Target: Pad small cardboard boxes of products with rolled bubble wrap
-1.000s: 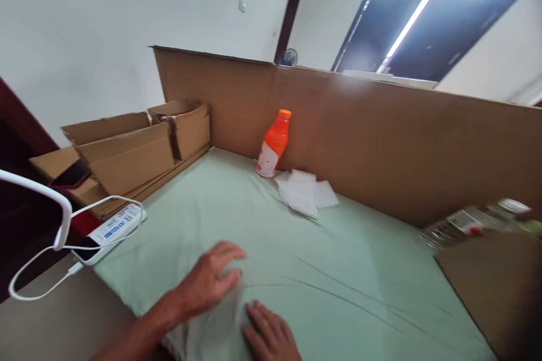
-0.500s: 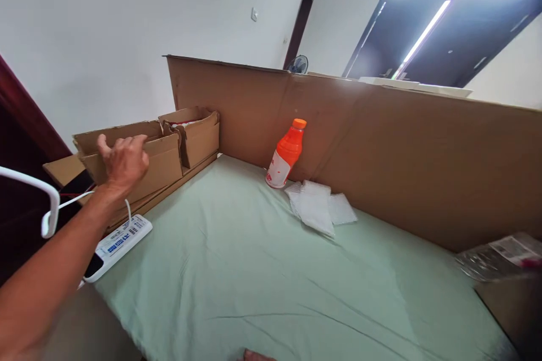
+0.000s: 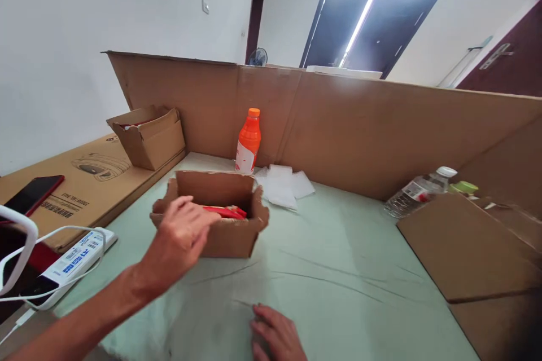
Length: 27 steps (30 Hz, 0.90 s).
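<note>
A small open cardboard box (image 3: 224, 237) stands on the pale green cloth (image 3: 339, 271) in front of me, with red packets (image 3: 224, 212) inside. My left hand (image 3: 180, 237) rests on the box's near left rim, fingers curled over the edge. At the bottom edge of the view my right hand (image 3: 277, 335) lies flat on the cloth with its fingers apart, holding nothing.
An orange bottle (image 3: 248, 141) and white folded wipes (image 3: 282, 186) sit by the tall cardboard wall (image 3: 359, 124). A second small box (image 3: 148, 135) rests on flat cardboard (image 3: 84, 180) at left, with a red phone (image 3: 31, 194) and a power strip (image 3: 74, 256). A clear bottle (image 3: 419, 189) and cardboard sheets (image 3: 470, 248) lie at right.
My left hand reached to the boxes at the left and brought one box onto the cloth in front of me. My right hand stayed low on the cloth.
</note>
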{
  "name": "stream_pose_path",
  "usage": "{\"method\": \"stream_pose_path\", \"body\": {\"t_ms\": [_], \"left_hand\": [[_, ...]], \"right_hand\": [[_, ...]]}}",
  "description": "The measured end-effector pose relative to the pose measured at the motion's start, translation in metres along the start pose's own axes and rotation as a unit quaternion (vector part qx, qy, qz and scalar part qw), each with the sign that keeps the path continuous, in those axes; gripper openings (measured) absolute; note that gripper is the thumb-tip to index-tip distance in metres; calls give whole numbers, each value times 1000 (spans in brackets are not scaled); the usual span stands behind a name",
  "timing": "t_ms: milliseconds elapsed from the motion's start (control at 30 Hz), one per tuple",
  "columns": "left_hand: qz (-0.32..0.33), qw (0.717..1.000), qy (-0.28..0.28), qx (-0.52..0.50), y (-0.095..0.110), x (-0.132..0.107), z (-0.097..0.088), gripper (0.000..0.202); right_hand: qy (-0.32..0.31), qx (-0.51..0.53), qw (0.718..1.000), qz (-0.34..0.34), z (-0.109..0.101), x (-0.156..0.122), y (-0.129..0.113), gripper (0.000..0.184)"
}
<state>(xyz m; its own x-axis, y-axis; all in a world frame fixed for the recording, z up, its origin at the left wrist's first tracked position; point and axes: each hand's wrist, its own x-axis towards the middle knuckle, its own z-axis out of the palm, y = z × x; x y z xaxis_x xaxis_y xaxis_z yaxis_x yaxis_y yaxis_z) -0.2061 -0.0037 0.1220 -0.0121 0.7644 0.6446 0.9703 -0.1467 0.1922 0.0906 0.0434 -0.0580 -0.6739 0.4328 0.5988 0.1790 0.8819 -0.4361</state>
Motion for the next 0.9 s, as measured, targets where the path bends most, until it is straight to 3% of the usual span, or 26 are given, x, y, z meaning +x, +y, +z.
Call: {"method": "stream_pose_path", "body": {"t_ms": [100,167,267,367,467,567,667,767,900], "left_hand": [[47,998,-16,-42,41,-13,2,43],[52,996,34,-58,54,-25,-5,50],[-55,986,146,-62,48,-46,-11,57],[-248,951,162,-86,21,-67,5,57],[-383,898,71,-203,-7,-81,39,71],[-411,845,-10,-342,-16,-87,70,72],[-430,814,-3,-391,-10,-86,88,70],[-456,811,44,-365,-10,-74,97,68],[-447,836,77,-309,-25,-49,113,60]], "right_hand": [[28,-30,993,115,-45,-8,6,35],[36,-39,984,168,-68,-11,7,38],[29,-31,978,206,-81,-8,8,41],[2,-9,974,228,-72,0,10,49],[-30,11,976,217,-55,3,12,64],[-58,20,975,214,-43,4,12,71],[-64,30,971,227,-41,15,16,70],[-68,56,967,238,-40,47,29,72],[-60,111,963,240,-27,105,62,79]]}}
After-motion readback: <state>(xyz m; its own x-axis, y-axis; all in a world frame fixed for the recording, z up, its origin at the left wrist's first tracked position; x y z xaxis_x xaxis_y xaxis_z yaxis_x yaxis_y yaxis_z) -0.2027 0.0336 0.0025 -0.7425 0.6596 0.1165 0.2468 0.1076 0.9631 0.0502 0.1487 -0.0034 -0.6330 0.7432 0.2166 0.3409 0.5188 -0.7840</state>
